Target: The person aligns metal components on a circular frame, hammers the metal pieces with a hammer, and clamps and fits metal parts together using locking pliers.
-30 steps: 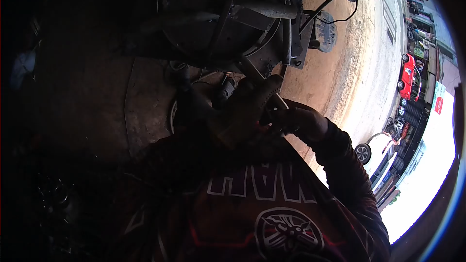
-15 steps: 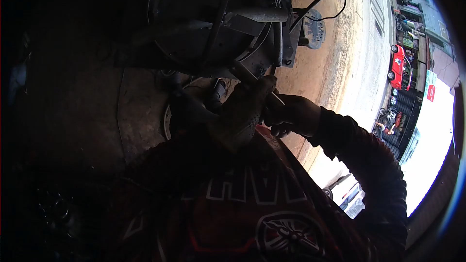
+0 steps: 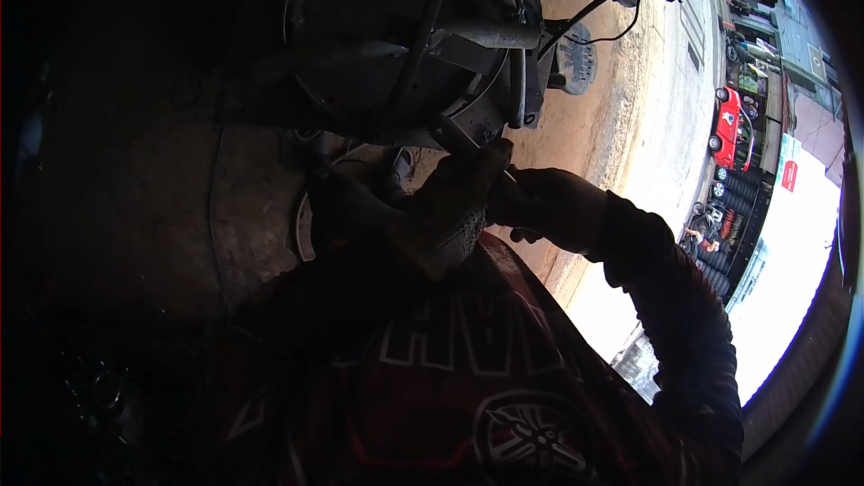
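Note:
My left hand (image 3: 450,216), in a pale glove, is closed around a light bar (image 3: 460,138) that slants down from the dark metal frame (image 3: 486,34). My right hand (image 3: 553,207) is closed beside it, at the lower end of the bar. Deep shadow hides its fingertips and what they hold. Behind the frame's tubes is a large round dark panel (image 3: 360,31). The two hands are close together or touching, in front of my printed shirt (image 3: 432,396).
A black cable (image 3: 594,4) curves from the frame near a footrest-like plate (image 3: 576,58). A thin cord (image 3: 212,207) runs over the brown floor (image 3: 162,243). On the right lies a bright road (image 3: 661,99) with a red vehicle (image 3: 727,129); a person is near parked motorcycles.
My right hand has turned and closed in against the bar's lower end, with its elbow swung outward then slightly back. My left hand keeps its hold. The view has shifted a little.

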Available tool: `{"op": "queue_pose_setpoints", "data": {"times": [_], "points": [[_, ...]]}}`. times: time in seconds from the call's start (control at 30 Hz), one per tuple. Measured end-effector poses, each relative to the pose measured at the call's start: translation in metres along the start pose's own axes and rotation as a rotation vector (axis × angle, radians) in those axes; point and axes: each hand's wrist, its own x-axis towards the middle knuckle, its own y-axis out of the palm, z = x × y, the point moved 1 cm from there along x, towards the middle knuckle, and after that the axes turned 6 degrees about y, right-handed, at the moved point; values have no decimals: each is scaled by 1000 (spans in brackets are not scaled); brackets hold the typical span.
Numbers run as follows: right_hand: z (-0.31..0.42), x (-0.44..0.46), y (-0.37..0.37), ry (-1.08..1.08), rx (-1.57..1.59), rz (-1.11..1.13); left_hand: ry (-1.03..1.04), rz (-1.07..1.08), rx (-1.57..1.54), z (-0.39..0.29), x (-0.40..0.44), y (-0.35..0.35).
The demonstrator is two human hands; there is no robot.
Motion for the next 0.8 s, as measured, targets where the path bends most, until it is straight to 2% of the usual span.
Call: {"op": "queue_pose_setpoints", "data": {"times": [0.03,0.07,0.13,0.2,0.23,0.37,0.43,0.47,0.53,0.6,0.63,0.7,0.73,0.8], "points": [[4,-5,0,-54,-158,-70,-27,-53,-77,-10,-5,5],[4,-10,2,-57,-156,-70,-40,-79,-113,-13,-6,7],[4,-22,6,-155,-357,-290,-115,-122,-233,-15,-3,10],[2,-30,11,-176,-424,-357,-178,-140,-312,-12,-1,7],[1,-32,12,-193,-495,-422,-158,-35,-305,-9,-1,0],[-15,-31,9,-239,-259,-379,-132,106,-317,-6,1,-3],[-20,-31,7,-285,-5,-289,-166,125,-301,18,19,-10],[-23,-29,5,-290,2,-291,-199,144,-293,31,25,-14],[-32,-19,-3,-287,41,-457,-228,136,-314,25,18,-11],[-45,5,-18,-379,151,-624,-254,124,-334,15,12,-8],[-57,23,-26,-387,157,-624,-264,91,-255,9,10,-6],[-76,59,-43,-477,-23,-946,-265,54,-165,10,9,-11],[-80,73,-47,-487,-13,-944,-238,65,-266,18,9,-18],[-78,95,-47,-505,-127,-1138,-213,72,-343,19,4,-18]]}}
